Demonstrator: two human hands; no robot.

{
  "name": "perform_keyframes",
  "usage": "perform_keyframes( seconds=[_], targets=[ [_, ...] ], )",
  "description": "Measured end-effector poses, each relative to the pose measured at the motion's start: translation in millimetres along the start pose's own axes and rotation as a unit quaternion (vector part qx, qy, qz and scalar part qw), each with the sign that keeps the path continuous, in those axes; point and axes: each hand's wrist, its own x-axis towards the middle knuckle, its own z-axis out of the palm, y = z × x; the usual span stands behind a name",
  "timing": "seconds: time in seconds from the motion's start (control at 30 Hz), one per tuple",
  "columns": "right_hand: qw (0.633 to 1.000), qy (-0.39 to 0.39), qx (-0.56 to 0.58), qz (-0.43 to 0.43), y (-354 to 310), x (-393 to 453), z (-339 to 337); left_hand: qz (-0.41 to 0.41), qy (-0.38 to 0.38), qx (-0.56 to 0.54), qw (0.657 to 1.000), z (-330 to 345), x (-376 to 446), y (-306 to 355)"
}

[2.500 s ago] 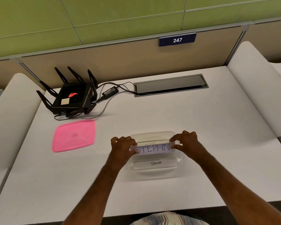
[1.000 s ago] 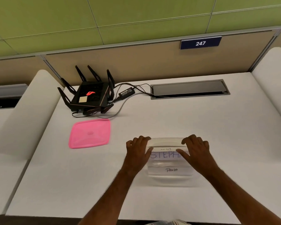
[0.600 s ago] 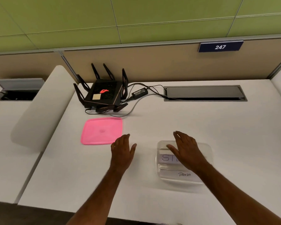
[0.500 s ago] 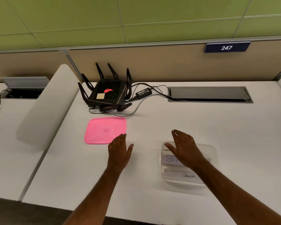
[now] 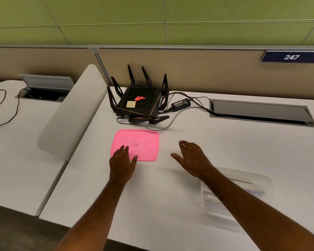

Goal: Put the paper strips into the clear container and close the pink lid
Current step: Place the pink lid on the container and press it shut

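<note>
The pink lid (image 5: 141,144) lies flat on the white desk, left of centre. My left hand (image 5: 122,163) is open, its fingertips over the lid's near left corner. My right hand (image 5: 192,158) is open and empty, hovering just right of the lid. The clear container (image 5: 252,180) sits on the desk at the right, lidless, mostly hidden behind my right forearm. White paper strips (image 5: 252,190) lie inside it; their writing is hidden.
A black router (image 5: 140,104) with upright antennas stands just behind the lid, with a power brick (image 5: 181,103) and cables trailing right to a cable hatch (image 5: 259,113). A curved white divider (image 5: 71,115) bounds the desk on the left.
Both hands left the container and moved left toward the pink lid. The left hand now reaches the lid's corner. The camera has swung left, so the container shifted to the right.
</note>
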Motion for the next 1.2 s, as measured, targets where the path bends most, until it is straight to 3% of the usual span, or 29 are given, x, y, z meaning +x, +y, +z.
perform_keyframes(
  seconds=[0.13,0.6,0.93,1.2],
  targets=[
    [1.000,-0.020,0.014,-0.017,-14,52,10,-0.029,-0.013,0.001,0.999,-3,42,-18],
    [0.992,-0.066,0.095,0.047,-20,56,30,-0.053,-0.047,-0.047,0.996,-8,57,-4],
    [0.980,-0.106,0.140,0.091,-29,55,51,-0.126,-0.076,-0.109,0.983,2,67,-1],
    [0.966,-0.111,0.202,0.114,-34,53,49,-0.171,-0.051,-0.174,0.968,6,66,4]
  ],
)
